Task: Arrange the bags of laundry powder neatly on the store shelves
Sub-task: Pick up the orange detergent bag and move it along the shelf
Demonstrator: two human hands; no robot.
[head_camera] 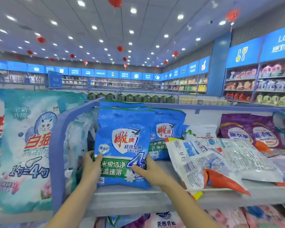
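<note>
Left hand point(91, 165) and right hand point(149, 171) grip upright blue bag point(123, 127) on shelf point(138, 197).

You see a blue bag point(123, 145) with a green band and red logo, a pale teal cat-printed bag point(26, 145), and purple bags point(247, 129).

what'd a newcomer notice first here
The bright blue laundry powder bag at centre, held upright on the shelf by the left hand and right hand. Right of it, white-and-orange bags lie tumbled flat; far left stands a big teal cat-print bag.
</note>
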